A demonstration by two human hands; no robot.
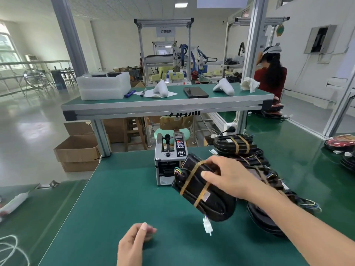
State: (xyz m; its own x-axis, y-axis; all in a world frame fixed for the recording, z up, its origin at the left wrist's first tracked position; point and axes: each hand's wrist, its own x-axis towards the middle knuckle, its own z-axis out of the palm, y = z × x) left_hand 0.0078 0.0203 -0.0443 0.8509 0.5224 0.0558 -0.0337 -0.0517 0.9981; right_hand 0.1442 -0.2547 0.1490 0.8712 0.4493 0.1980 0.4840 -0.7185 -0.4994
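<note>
Cable bundle (203, 191) hangs tilted above the counter (115, 198), just before the tape dispenser (167, 160) at 12 o'clock. Your right hand (230, 175) has its grip clamped on it; your left hand (134, 240) is loosely curled, empty. You seem mid-transfer: next, lower it flat, keeping the white connector (207, 227) free.

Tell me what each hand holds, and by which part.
The right hand grips the black cable bundle across its middle, thumb on the near face between the tan bands. The left hand holds nothing.
</note>
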